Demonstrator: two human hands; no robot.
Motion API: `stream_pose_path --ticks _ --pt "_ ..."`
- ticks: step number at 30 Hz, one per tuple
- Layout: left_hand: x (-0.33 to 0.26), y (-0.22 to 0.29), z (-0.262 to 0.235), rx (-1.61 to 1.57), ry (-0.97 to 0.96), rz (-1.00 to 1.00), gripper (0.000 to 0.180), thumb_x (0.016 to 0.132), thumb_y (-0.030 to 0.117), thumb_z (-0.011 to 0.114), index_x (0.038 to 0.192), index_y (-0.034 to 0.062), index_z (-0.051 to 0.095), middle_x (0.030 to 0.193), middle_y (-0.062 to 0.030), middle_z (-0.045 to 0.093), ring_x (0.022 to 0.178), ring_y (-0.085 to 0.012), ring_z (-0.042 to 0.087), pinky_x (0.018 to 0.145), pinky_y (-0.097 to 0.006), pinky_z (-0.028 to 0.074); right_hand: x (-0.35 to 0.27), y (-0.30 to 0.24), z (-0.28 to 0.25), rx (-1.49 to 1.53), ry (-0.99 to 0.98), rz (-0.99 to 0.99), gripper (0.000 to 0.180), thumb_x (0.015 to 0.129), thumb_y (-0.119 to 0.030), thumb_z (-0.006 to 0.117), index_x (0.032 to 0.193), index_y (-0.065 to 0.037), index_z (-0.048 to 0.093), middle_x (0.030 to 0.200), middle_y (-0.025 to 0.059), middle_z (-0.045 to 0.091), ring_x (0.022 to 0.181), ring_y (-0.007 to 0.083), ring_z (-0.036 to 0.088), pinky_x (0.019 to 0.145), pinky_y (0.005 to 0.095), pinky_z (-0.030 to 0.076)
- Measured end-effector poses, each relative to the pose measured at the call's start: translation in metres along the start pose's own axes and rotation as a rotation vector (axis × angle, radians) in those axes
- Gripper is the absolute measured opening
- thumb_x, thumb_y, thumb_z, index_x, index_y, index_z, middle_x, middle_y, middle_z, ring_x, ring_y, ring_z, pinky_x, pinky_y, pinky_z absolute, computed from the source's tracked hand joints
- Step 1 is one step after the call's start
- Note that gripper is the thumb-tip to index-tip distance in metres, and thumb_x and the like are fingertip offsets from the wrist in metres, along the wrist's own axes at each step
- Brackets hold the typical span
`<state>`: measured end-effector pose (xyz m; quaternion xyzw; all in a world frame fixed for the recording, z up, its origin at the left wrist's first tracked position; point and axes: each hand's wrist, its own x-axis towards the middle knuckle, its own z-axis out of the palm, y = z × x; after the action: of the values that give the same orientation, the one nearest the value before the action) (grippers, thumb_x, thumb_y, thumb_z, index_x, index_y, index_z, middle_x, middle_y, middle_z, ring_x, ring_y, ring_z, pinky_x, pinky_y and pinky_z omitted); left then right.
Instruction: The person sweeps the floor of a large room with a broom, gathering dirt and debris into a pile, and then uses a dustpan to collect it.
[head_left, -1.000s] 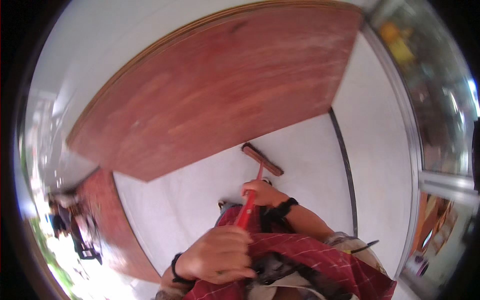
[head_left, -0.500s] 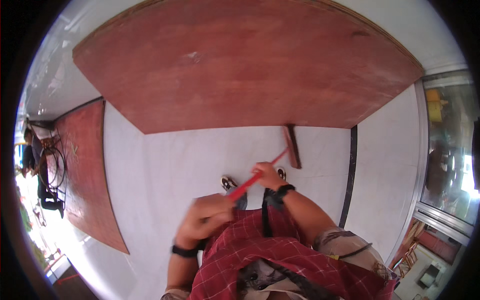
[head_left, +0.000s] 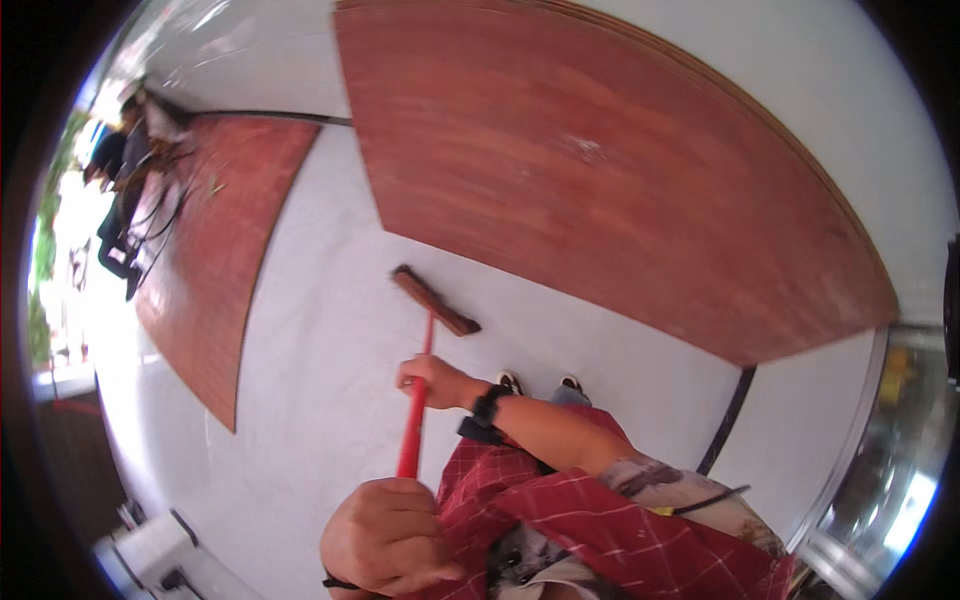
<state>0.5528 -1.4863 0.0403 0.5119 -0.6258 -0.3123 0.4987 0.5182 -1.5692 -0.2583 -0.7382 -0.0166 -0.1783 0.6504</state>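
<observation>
Both my hands hold a broom with a red handle (head_left: 411, 445) and a brown head (head_left: 437, 300). My left hand (head_left: 390, 540) is closed round the top end of the handle, low in the picture. Further down the handle, my right hand (head_left: 440, 383) grips it, a dark band on its wrist. The broom head rests on the pale floor (head_left: 330, 300) beyond my feet, its dark bristles facing away from me. It lies apart from the near edge of a large reddish-brown board (head_left: 620, 190).
A second reddish board (head_left: 230, 230) lies at the left, with a person (head_left: 120, 200) and dark thin loops at its far end. At the lower left stands a white boxy thing (head_left: 150, 550). A framed glass panel (head_left: 890, 450) bounds the right side. A dark strip (head_left: 727, 420) crosses the floor.
The broom head has swung from right of my feet, by the large board's edge, to the left. Both hands have shifted, still gripping the handle. The view has turned leftward.
</observation>
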Motion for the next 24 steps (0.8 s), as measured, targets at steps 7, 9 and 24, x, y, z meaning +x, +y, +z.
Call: stream_pose_path --ticks 7,9,24 --pt "0.002 -0.028 -0.027 -0.371 0.203 -0.081 0.026 0.08 0.015 0.064 0.059 0.0031 0.055 0.058 -0.0082 0.052 0.054 -0.0297 0.053 0.057 -0.039 0.047 -0.023 -0.007 -0.078 -0.189 -0.065 0.298 0.014 0.066 0.003 0.059 0.078 -0.005 0.058 0.074 0.0146 0.063 0.074 0.0346 0.061 0.063 0.0416 0.046" --pt "-0.002 -0.047 -0.03 -0.363 0.405 -0.166 0.026 0.076 0.013 0.062 0.055 0.0006 0.052 0.054 -0.0089 0.051 0.052 -0.0267 0.052 0.057 -0.039 0.048 -0.013 -0.007 -0.087 -0.21 -0.104 0.452 0.011 0.071 0.002 0.059 0.08 -0.003 0.06 0.074 0.0146 0.063 0.073 0.0316 0.062 0.062 0.0373 0.048" --pt "0.0 -0.032 -0.063 0.171 0.359 -0.24 0.021 0.076 0.011 0.063 0.059 0.0034 0.053 0.053 -0.0074 0.049 0.048 -0.0263 0.052 0.055 -0.038 0.048 0.112 0.039 0.023 0.085 -0.306 0.09 0.01 0.069 0.001 0.058 0.076 -0.007 0.058 0.069 0.0098 0.06 0.071 0.0303 0.057 0.063 0.0383 0.046"
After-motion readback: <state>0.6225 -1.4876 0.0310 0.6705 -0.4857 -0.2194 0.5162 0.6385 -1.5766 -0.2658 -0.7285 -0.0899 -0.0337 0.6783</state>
